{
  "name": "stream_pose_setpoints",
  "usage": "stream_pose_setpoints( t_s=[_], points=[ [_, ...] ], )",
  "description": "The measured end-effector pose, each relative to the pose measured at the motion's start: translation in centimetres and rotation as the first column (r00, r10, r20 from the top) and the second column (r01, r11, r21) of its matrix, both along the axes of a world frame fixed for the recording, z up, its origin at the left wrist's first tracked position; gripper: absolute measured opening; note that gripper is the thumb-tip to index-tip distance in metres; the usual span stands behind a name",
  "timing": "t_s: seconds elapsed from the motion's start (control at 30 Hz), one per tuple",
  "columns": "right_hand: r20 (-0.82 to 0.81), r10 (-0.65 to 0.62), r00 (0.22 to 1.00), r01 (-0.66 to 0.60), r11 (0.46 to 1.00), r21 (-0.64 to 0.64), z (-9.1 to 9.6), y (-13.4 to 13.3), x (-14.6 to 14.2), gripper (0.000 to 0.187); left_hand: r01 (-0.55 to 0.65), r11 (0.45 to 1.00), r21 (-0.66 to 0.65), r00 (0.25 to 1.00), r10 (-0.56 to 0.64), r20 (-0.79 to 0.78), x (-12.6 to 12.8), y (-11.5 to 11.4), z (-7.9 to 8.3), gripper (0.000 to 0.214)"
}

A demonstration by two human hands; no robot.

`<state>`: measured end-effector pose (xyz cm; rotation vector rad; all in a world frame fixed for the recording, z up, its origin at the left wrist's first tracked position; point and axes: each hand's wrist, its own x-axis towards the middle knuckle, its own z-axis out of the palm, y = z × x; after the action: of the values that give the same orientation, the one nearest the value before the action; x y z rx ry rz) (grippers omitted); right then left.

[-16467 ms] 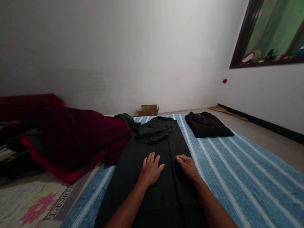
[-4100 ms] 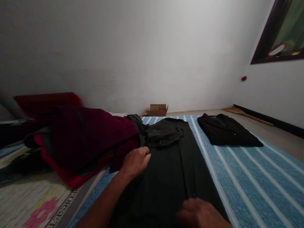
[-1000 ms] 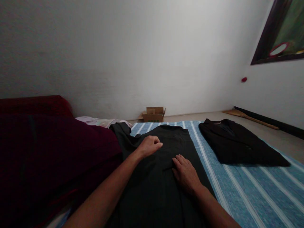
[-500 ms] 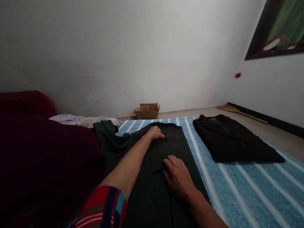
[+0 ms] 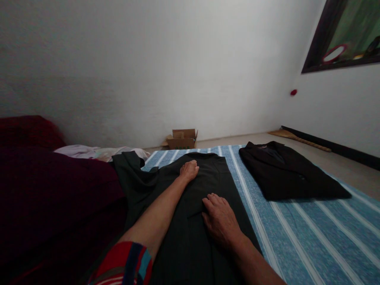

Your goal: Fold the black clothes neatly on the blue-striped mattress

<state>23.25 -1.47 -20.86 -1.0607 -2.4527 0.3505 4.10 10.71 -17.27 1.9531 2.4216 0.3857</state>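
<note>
A dark grey-green jacket (image 5: 190, 194) lies spread out lengthwise, its collar end away from me and a sleeve bunched at the left. On its upper part rests my left hand (image 5: 189, 170), fingers curled in and closed at the cloth. Lower down, my right hand (image 5: 221, 217) lies on the jacket's front near the right edge, palm down, fingers slightly bent and apart. A second garment, a black folded jacket (image 5: 291, 172), sits off to the right, with neither hand touching it.
Blue-and-white striped bedding (image 5: 299, 233) lies underneath. At left are a dark purple cloth heap (image 5: 56, 198), a red one (image 5: 28, 130) and pale cloth (image 5: 80, 151). Beyond the bed stand an open cardboard box (image 5: 182, 140) and a broom (image 5: 299, 139) by the wall.
My left hand has slid slightly left and down over the jacket, its fingers more curled. My right hand stays in place on the cloth. The view has shifted a little.
</note>
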Motion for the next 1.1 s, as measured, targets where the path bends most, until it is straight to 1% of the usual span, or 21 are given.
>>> stream_pose_setpoints(
  t_s=[0.2,0.37,0.43,0.5,0.57,0.6,0.63,0.67,0.7,0.77,0.83,0.9,0.97,1.03,1.1],
  points=[
    [0.002,0.011,1.0,-0.011,1.0,-0.006,0.2,0.1,0.1,0.03,-0.055,0.997,-0.062,0.998,0.053,-0.028,0.0,0.0,0.4,0.02],
    [-0.001,0.011,1.0,-0.011,1.0,0.006,0.3,0.0,0.2,0.03,-0.066,0.996,-0.062,0.996,0.063,-0.055,-0.1,-0.3,1.1,0.019],
    [-0.001,0.011,1.0,-0.011,1.0,0.017,0.3,0.0,0.1,0.029,-0.061,0.997,-0.044,0.996,0.057,-0.069,-0.2,-0.9,1.6,0.019],
    [-0.003,0.011,1.0,-0.011,1.0,0.024,0.3,0.0,0.1,0.028,-0.052,0.999,-0.013,0.995,0.051,-0.089,-0.2,-2.1,2.3,0.02],
    [-0.003,0.012,1.0,-0.012,1.0,0.024,0.2,0.0,0.1,0.028,-0.03,0.999,0.018,0.993,0.032,-0.115,0.1,-4.3,3.2,0.02],
    [-0.003,0.013,1.0,-0.013,1.0,0.023,0.2,0.0,0.1,0.028,-0.009,1.0,0.024,0.991,0.012,-0.13,0.4,-5.8,3.6,0.02],
    [-0.004,0.013,1.0,-0.013,1.0,0.023,0.2,0.0,0.1,0.029,0.02,1.0,0.019,0.99,-0.017,-0.143,0.9,-7.6,4.1,0.019],
    [-0.004,0.015,1.0,-0.015,1.0,0.023,0.2,0.0,0.1,0.029,0.083,0.997,-0.013,0.982,-0.084,-0.171,1.4,-9.6,4.5,0.019],
    [-0.005,0.017,1.0,-0.016,1.0,0.022,0.2,-0.1,0.2,0.029,0.13,0.989,-0.064,0.975,-0.139,-0.175,2.0,-11.7,4.9,0.02],
    [-0.004,0.019,1.0,-0.019,1.0,0.021,0.2,-0.1,0.2,0.03,0.224,0.946,-0.234,0.96,-0.255,-0.114,3.3,-16.3,5.5,0.023],
    [0.001,0.023,1.0,-0.023,0.999,0.023,0.2,-0.1,0.3,0.031,0.267,0.902,-0.34,0.956,-0.293,-0.029,4.5,-20.8,5.9,0.03],
    [0.006,0.021,1.0,-0.021,0.999,0.03,0.0,-0.1,0.4,0.032,0.257,0.878,-0.403,0.964,-0.261,0.046,5.4,-24.8,5.9,0.045],
    [0.011,0.019,1.0,-0.019,0.999,0.035,0.0,-0.2,0.4,0.033,0.246,0.871,-0.425,0.969,-0.228,0.093,6.1,-27.9,5.3,0.064],
    [0.019,0.018,1.0,-0.019,0.999,0.034,0.0,-0.3,0.5,0.033,0.213,0.876,-0.433,0.977,-0.19,0.096,6.5,-30.2,4.3,0.077],
    [0.021,0.018,1.0,-0.019,1.0,0.025,0.1,-0.5,0.5,0.033,0.165,0.893,-0.418,0.986,-0.152,0.065,6.7,-31.4,3.2,0.075]
  ],
)
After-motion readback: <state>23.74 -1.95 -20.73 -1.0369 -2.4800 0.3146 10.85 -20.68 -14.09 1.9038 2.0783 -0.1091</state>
